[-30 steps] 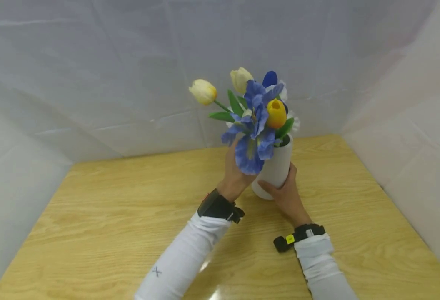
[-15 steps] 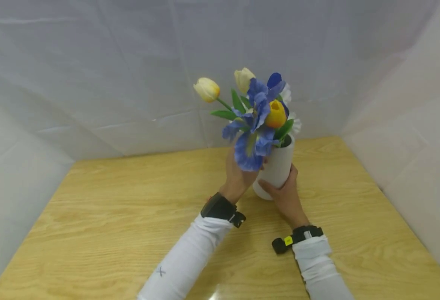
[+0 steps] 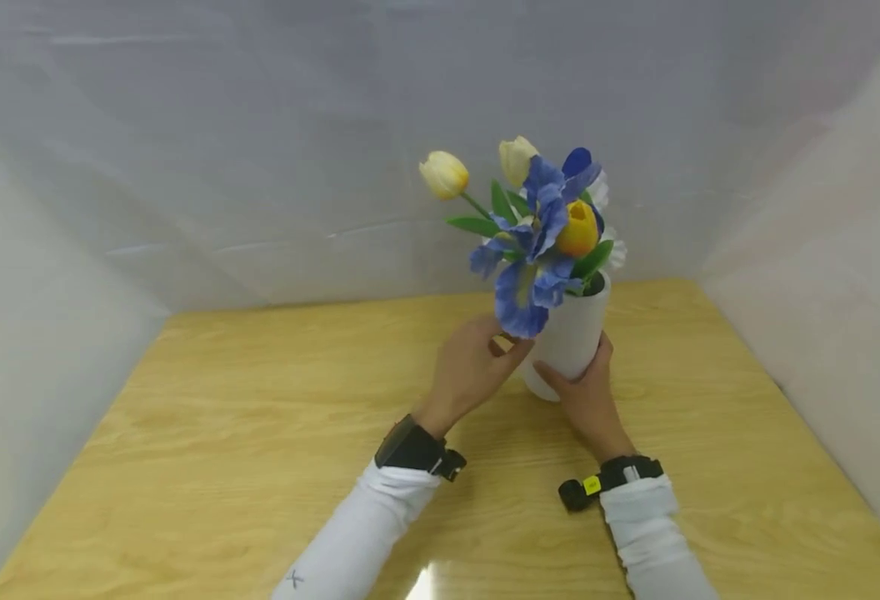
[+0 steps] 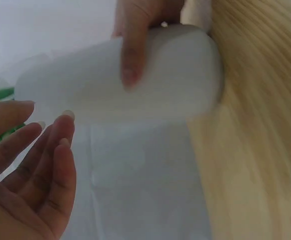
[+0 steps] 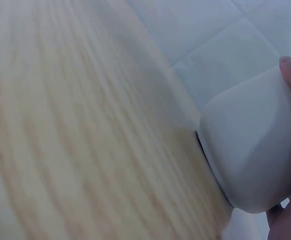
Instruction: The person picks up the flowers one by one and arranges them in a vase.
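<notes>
My right hand (image 3: 590,396) grips the lower part of a white vase (image 3: 571,333), thumb across its near side. The vase stands upright on the wooden table. In the left wrist view the right thumb lies along the white vase wall (image 4: 170,75). The vase holds a blue iris (image 3: 522,296), a yellow tulip (image 3: 578,231), a pale tulip (image 3: 443,175) leaning out to the left, and white blooms. My left hand (image 3: 473,367) is beside the vase, just below the iris petals. Its fingers are loosely bent with nothing between them, as the left wrist view shows.
The wooden table (image 3: 260,433) spreads to the left and in front of the vase. White sheeting (image 3: 297,167) hangs behind the table and along both sides. Black straps with small cameras sit on both wrists.
My left hand has come down and left from behind the iris, away from the vase, its fingers loosened. The right hand keeps its grip. The view has shifted slightly.
</notes>
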A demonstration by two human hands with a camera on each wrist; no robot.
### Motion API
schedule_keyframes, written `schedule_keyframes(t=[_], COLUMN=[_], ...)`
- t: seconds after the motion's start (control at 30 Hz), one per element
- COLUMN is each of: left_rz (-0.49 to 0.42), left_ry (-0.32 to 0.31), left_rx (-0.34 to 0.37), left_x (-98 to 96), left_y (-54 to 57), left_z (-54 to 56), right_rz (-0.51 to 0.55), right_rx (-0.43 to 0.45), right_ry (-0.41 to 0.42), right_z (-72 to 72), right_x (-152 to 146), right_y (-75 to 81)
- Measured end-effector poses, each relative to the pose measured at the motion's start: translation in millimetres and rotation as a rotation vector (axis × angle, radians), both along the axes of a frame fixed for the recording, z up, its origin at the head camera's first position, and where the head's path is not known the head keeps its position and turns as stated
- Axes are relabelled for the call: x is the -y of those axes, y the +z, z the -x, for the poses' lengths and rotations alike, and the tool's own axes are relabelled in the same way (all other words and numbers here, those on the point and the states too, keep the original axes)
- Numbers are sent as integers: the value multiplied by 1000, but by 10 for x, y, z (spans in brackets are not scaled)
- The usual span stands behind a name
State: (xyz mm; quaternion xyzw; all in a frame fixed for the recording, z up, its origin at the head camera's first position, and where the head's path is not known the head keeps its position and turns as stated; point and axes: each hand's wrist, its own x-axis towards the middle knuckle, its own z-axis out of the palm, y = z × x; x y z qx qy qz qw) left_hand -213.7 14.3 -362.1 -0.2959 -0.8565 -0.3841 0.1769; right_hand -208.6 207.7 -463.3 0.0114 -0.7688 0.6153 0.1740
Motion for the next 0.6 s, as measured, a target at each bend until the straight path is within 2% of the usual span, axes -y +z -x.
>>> schedule_keyframes(t=[0.07, 0.17, 0.3, 0.47, 0.6], left_rz=[45, 95, 127, 133, 149], left_ry=[9, 54, 95, 121, 138], left_rx=[30, 96, 156, 163, 172], left_x=[88, 221, 392, 558, 671], left_y=[-57, -165, -231, -167, -135], left_z=[1, -3, -5, 73, 124], right_rz=[-12, -46, -113, -205, -236], right_rx=[4, 15, 36, 73, 48], right_ry=[-4, -7, -8, -70, -152], right_z=[6, -13, -111, -279, -347], right_x=[-43, -110, -212, -326, -345], right_y=[-11, -33, -59, 32, 111])
